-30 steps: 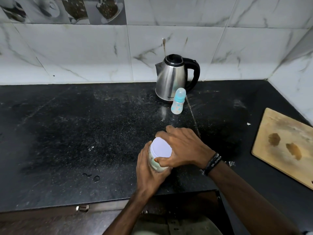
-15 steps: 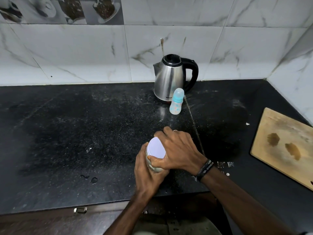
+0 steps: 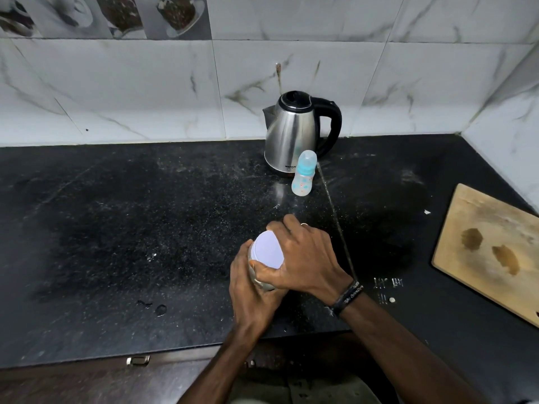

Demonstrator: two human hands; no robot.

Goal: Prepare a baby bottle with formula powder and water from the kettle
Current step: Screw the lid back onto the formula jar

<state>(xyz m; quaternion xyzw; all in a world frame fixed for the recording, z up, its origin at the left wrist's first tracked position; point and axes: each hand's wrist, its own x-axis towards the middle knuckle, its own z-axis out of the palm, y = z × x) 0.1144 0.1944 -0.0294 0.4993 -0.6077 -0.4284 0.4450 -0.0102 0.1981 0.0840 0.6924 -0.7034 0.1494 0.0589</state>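
A small jar of formula powder with a white lid (image 3: pixel 267 248) stands near the front of the black counter (image 3: pixel 116 228). My left hand (image 3: pixel 252 290) wraps round the jar's body from below. My right hand (image 3: pixel 303 258) curls over the lid's right rim, thumb against the near side. The jar's body is mostly hidden by both hands. Farther back, a small baby bottle (image 3: pixel 304 177) with a blue collar and clear cap stands upright just in front of a steel kettle (image 3: pixel 294 135) with a black lid and handle.
A wooden cutting board (image 3: pixel 490 252) with two brown stains lies at the right edge. Water drops (image 3: pixel 159 309) sit left of my hands. Marble-look tiled walls close the back and right. A drawer handle (image 3: pixel 138 360) shows below the counter's front edge.
Both hands keep their hold on the jar, and my right hand has turned slightly on the lid. The view has shifted a little; kettle and bottle have not moved.
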